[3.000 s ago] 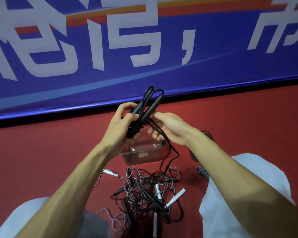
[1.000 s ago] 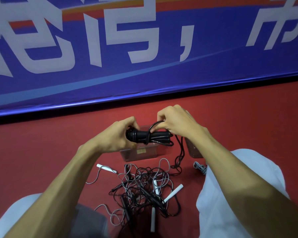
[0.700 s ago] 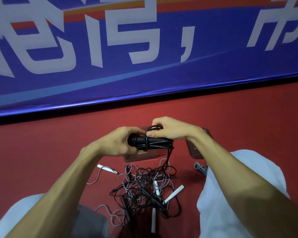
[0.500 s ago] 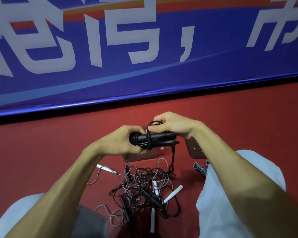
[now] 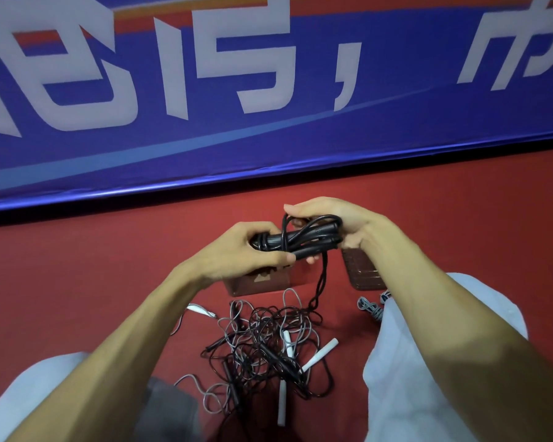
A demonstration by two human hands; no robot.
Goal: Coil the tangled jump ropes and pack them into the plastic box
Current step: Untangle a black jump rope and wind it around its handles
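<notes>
I hold a black jump rope [image 5: 304, 239] as a horizontal bundle, its cord wound round the two handles. My left hand [image 5: 237, 250] grips the bundle's left end. My right hand [image 5: 336, 218] holds the right end and pinches a loop of cord above it. A loose strand hangs from the bundle down to the tangled pile of black and grey ropes with white handles [image 5: 268, 346] on the red floor. The clear plastic box [image 5: 256, 282] stands on the floor under my hands, mostly hidden by them.
The box's lid [image 5: 361, 272] lies on the floor right of the box. A small coiled grey rope [image 5: 371, 309] rests by my right knee. A blue banner [image 5: 268, 106] stands along the far edge of the red floor. My knees flank the pile.
The bundle went from upright to horizontal. My right hand has wound more cord round the handles and now lifts a loop at the top; the hanging strand is shorter.
</notes>
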